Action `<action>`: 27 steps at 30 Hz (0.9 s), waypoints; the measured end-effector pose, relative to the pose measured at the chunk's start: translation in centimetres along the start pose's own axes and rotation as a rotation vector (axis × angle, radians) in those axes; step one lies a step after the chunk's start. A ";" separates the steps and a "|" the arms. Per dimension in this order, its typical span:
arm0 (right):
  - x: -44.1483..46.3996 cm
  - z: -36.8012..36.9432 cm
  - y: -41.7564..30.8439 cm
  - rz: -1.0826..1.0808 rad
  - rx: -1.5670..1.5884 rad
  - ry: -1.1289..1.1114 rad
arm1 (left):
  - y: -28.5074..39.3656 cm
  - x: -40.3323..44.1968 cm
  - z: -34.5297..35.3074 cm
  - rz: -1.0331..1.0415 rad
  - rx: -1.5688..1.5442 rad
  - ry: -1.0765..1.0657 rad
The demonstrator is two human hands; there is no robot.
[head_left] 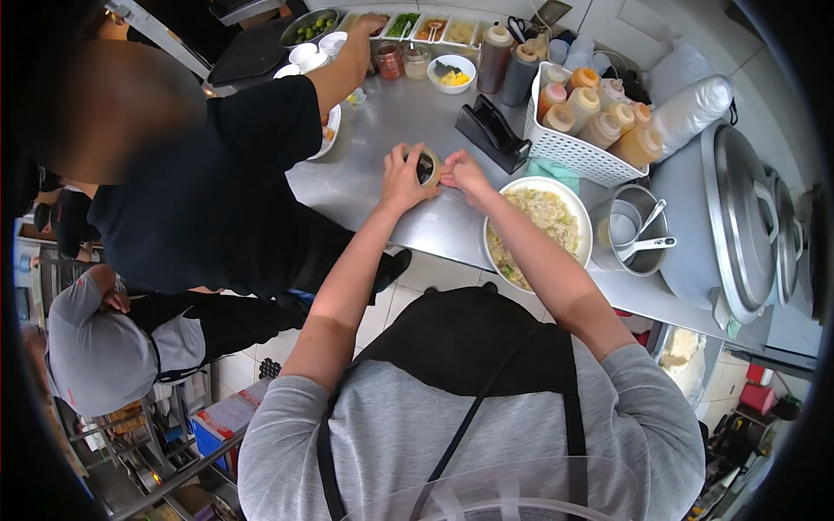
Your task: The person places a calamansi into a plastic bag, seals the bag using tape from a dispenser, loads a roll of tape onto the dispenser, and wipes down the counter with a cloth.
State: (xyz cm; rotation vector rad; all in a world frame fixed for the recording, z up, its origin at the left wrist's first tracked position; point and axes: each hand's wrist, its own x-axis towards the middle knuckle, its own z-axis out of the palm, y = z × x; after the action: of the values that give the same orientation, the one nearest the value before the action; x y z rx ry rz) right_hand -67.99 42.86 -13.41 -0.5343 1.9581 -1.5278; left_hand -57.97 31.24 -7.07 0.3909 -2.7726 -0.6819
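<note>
My left hand [402, 181] is wrapped round a roll of tape [428, 167] above the steel counter [356, 187]. The fingers of my right hand [465, 174] are pinched together at the roll's right side; what they hold there is too small to make out. A black tape dispenser [493, 132] stands just behind my right hand, with no roll seen in it. Under my right forearm is a white bowl of fried rice [543, 221], its left part partly covered by the arm.
A co-worker in black [217, 174] stands close at the left, one arm reaching to the ingredient trays [432, 29]. At the right are a white basket of sauce bottles [573, 149], a metal pot with spoons [627, 227] and a large lidded cooker [738, 221].
</note>
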 end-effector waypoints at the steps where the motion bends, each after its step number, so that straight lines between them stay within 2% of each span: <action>1: 0.1 0.0 0.2 -0.006 0.001 -0.014 | 0.2 0.0 -0.1 -0.023 0.010 -0.023; 5: 1.0 0.4 0.6 -0.071 -0.160 0.007 | 0.4 0.0 -0.1 -0.086 0.009 -0.081; 8: 0.7 0.2 -0.6 -0.068 -0.132 0.026 | -0.1 0.0 0.2 -0.140 -0.053 -0.078; 10: -0.2 -0.2 -1.9 0.167 0.245 -0.028 | -0.5 -0.1 0.5 -0.103 -0.062 -0.052; 11: 0.3 -0.1 -0.9 0.166 0.244 -0.029 | -0.6 -0.2 0.5 -0.103 -0.062 -0.051; 14: 1.3 0.0 0.5 0.005 -0.042 -0.060 | -1.0 -0.3 0.7 -0.083 -0.067 -0.027; 17: 0.6 -0.2 -1.5 0.003 -0.016 -0.083 | -1.4 -0.1 0.8 -0.114 -0.104 -0.036; 19: -0.3 -0.8 -3.7 0.193 0.198 -0.170 | -1.6 0.0 0.8 -0.087 -0.137 0.017; 20: 0.0 -0.6 -3.4 0.192 0.199 -0.169 | -1.5 0.1 0.8 -0.086 -0.136 0.017; 23: 0.1 -0.1 -3.7 0.055 -0.156 -0.131 | -1.5 0.0 0.7 -0.116 -0.215 0.055; 25: 0.1 -0.6 -4.0 0.112 -0.083 -0.218 | -1.2 0.2 0.3 -0.108 -0.178 0.071; 27: 0.3 -0.2 -3.8 0.043 -0.161 -0.165 | -0.5 0.5 -0.2 -0.068 -0.111 0.051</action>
State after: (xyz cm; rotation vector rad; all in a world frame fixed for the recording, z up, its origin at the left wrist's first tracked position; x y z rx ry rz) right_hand -68.46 41.83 -9.76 -0.6600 1.9605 -1.2644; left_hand -58.24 30.55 -7.03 0.4746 -2.6694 -0.8253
